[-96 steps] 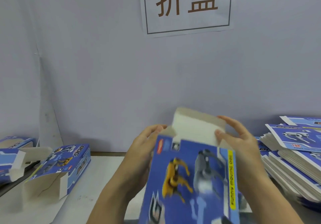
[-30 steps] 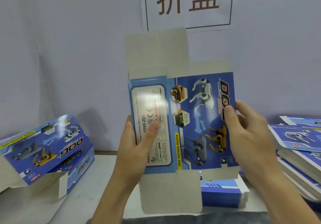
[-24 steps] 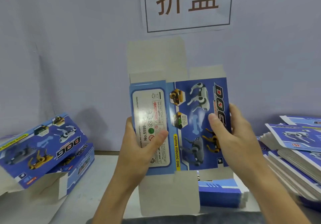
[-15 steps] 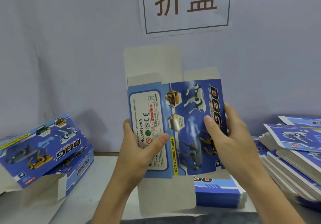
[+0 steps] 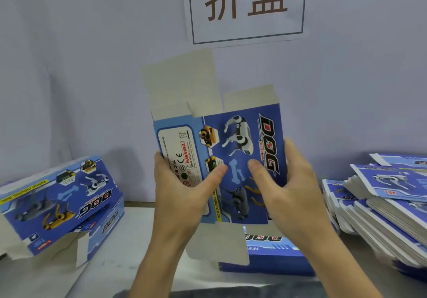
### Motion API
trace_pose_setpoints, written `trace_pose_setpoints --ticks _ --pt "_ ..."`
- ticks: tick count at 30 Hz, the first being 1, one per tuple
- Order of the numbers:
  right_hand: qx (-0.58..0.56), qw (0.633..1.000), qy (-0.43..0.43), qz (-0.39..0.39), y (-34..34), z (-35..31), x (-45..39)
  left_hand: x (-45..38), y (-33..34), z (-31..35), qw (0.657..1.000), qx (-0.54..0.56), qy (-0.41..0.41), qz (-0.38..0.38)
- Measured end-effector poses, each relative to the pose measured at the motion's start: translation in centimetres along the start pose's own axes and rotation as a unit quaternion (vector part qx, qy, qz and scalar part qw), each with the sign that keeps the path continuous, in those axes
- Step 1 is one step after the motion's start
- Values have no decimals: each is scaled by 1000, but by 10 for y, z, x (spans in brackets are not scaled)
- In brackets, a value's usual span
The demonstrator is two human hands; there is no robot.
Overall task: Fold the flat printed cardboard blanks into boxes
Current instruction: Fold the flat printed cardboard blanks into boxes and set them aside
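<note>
I hold a blue printed cardboard blank (image 5: 233,140) upright in front of the wall, its robot-dog print facing me and its grey flaps sticking out above and below. My left hand (image 5: 182,196) grips its left side, thumb across the white label panel. My right hand (image 5: 288,186) grips the right edge, thumb on the front and fingers behind. The blank bends along the crease between the label panel and the picture panel.
Folded blue boxes (image 5: 60,200) with open flaps are piled at the left on the white table (image 5: 129,251). A stack of flat blanks (image 5: 388,205) lies at the right. Another blue blank or box (image 5: 272,256) lies flat below my hands. A paper sign (image 5: 247,6) hangs on the wall.
A folded box left my hands and lies on the left pile. I hold a new flat blank; in the last second my hands moved closer together and the blank began to bend.
</note>
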State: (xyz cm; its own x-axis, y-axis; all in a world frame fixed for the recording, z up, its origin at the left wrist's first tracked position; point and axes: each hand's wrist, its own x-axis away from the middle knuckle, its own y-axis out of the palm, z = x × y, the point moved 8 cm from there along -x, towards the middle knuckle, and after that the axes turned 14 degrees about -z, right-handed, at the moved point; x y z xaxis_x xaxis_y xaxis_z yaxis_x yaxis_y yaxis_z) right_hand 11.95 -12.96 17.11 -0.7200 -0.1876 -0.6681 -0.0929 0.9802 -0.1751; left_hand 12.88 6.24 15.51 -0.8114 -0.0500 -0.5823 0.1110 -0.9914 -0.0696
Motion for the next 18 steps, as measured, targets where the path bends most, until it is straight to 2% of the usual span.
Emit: trace_pose_setpoints --ticks 8,12,15,18 --pt "27 997 28 -66 18 7 -1 0 11 0 997 19 -26 -74" --pt "-15 994 53 -96 26 10 0 4 15 8 994 18 -14 -104" --pt "-38 995 35 -83 15 5 1 4 12 11 991 27 -20 -126" --pt "-19 999 -25 -43 -1 -10 2 7 19 12 986 26 -37 -160"
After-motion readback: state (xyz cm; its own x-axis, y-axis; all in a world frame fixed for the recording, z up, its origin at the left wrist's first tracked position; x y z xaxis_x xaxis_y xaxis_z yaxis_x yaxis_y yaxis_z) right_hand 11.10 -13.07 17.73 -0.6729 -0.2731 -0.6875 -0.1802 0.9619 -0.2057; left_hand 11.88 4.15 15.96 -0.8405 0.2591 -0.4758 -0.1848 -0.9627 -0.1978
